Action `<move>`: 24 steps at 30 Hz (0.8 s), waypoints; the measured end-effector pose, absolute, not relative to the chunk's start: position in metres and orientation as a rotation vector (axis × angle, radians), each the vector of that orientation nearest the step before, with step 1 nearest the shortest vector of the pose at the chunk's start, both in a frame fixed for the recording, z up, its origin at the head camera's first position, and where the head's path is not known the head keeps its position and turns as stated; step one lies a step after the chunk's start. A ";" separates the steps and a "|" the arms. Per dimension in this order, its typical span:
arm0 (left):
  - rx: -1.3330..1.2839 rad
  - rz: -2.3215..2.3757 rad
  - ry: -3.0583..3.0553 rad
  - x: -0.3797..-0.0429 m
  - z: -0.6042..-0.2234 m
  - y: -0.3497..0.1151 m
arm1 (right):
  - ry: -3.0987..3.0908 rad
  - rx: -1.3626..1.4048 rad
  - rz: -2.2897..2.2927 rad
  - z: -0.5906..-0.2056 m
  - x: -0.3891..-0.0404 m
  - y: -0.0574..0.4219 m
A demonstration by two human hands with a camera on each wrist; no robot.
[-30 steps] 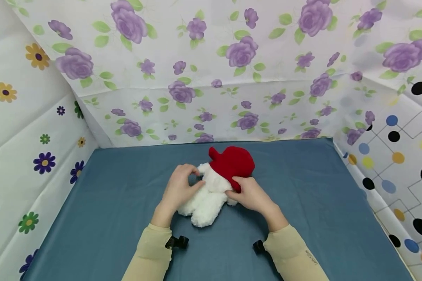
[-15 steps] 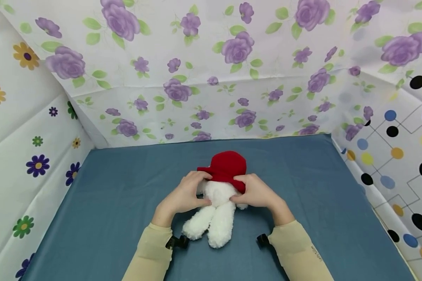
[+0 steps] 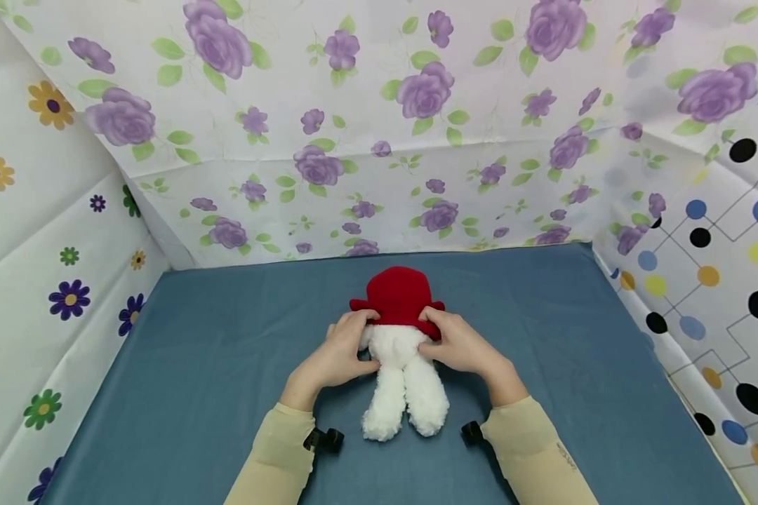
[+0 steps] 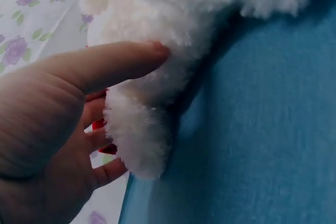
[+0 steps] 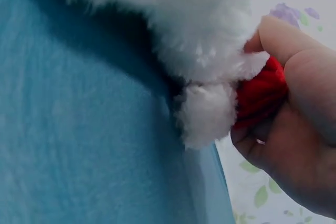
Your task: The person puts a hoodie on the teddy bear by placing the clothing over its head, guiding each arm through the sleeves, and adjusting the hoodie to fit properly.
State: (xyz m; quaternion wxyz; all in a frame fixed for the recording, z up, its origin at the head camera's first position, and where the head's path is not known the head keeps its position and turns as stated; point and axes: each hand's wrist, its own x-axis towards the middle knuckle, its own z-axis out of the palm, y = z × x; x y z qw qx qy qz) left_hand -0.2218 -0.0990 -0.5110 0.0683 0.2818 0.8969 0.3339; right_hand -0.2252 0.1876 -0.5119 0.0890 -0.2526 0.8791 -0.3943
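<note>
A white fluffy plush toy (image 3: 394, 345) lies on the blue cloth with its two legs pointing towards me. Over its far end sits a red hat (image 3: 398, 291) with a turned-out brim. My left hand (image 3: 337, 353) grips the toy's left side, thumb on the white fur and fingers up at the brim. In the left wrist view the thumb presses the fur (image 4: 157, 19), and a short limb hangs by the fingers. My right hand (image 3: 464, 345) holds the other side; the right wrist view shows red hat fabric (image 5: 260, 95) between thumb and fingers. The toy's face is hidden.
Blue cloth (image 3: 240, 365) covers the table. A white curtain with purple flowers (image 3: 316, 165) rises at its back edge. Patterned sheets stand at both sides, flowered on the left (image 3: 69, 337) and dotted on the right (image 3: 733, 308). Black wrist cameras (image 3: 324, 440) are strapped to both forearms.
The plush toy has turned from lying slanted to straight, its legs swinging right towards me. My left hand has moved onto its side and the hat's brim; the right hand keeps hold.
</note>
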 end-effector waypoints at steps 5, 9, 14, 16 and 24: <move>0.850 0.956 2.819 -0.224 -0.514 -0.092 | 2.612 -0.758 -1.172 -0.513 -0.227 0.189; 0.809 0.970 2.908 -0.225 -0.516 -0.086 | 2.669 -0.739 -1.135 -0.513 -0.226 0.188; 0.800 1.028 2.993 -0.222 -0.517 -0.082 | 2.765 -0.746 -1.101 -0.513 -0.223 0.181; 0.823 1.033 3.020 -0.221 -0.517 -0.082 | 2.795 -0.768 -1.097 -0.513 -0.223 0.178; 1.053 0.948 3.051 -0.221 -0.517 -0.087 | 2.859 -0.982 -1.108 -0.518 -0.221 0.168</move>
